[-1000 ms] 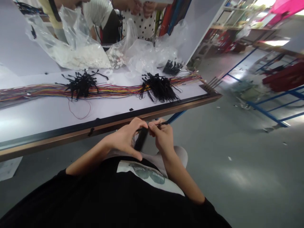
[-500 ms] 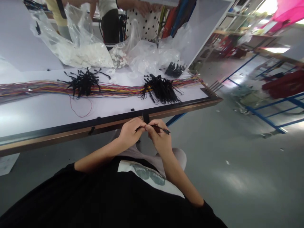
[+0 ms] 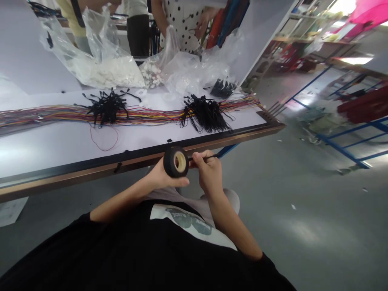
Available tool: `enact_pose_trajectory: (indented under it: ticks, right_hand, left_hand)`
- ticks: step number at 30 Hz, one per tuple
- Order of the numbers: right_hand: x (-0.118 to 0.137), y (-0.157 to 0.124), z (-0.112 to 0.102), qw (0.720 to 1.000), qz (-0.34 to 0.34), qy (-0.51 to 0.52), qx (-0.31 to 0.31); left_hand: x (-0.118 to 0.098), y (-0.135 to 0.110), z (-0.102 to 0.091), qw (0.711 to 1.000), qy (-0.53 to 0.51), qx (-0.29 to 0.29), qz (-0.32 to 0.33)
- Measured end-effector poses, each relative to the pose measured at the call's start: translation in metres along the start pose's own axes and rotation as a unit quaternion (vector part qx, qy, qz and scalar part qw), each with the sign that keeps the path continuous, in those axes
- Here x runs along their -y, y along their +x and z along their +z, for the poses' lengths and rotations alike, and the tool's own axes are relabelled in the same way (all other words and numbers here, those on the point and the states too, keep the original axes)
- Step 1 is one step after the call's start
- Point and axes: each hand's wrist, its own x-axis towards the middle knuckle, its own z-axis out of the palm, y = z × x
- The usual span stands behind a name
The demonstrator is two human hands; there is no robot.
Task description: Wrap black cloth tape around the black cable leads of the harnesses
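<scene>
I am gripping a roll of black tape (image 3: pixel 176 161) in my left hand (image 3: pixel 162 178), just below the table edge (image 3: pixel 212 142), while my right hand (image 3: pixel 209 171) is pinching a thin black wire (image 3: pixel 203 158) beside it. I am judging the wrapping barely begun; two heaps of black pieces (image 3: pixel 206 113) are lying on the coloured wires (image 3: pixel 145 115) above.

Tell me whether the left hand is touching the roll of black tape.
Touching. The head view shows the left hand wrapped around the roll of black tape, thumb beneath it and no gap; the right hand pinches a thin black wire beside it.
</scene>
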Motion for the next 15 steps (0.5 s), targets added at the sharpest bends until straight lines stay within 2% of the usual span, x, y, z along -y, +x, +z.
enact_pose_trajectory:
  ticks: [2,4,5,8,10,15]
  right_hand:
    - [0.001,0.002,-0.004,0.999,-0.008,-0.043,0.001]
    - [0.004,0.003,-0.008,0.994,-0.05,-0.1,0.004]
    - [0.005,0.002,-0.009,0.99,-0.079,-0.118,0.009]
    - [0.009,0.0,-0.01,0.977,-0.172,-0.123,0.027]
    - [0.009,-0.003,-0.008,0.972,-0.206,-0.111,0.026]
    - [0.003,-0.007,-0.003,0.977,-0.182,-0.106,0.02]
  left_hand:
    - [0.0,-0.001,-0.008,0.991,0.093,0.083,0.05]
    - [-0.002,0.0,-0.013,0.974,0.162,0.146,0.064]
    - [-0.003,0.001,-0.013,0.972,0.181,0.137,0.054]
    - [-0.003,0.005,-0.005,0.98,0.198,0.005,-0.001]
    - [-0.001,0.008,0.002,0.978,0.199,-0.054,-0.015]
    - [0.005,0.01,0.011,0.974,0.189,-0.123,0.027]
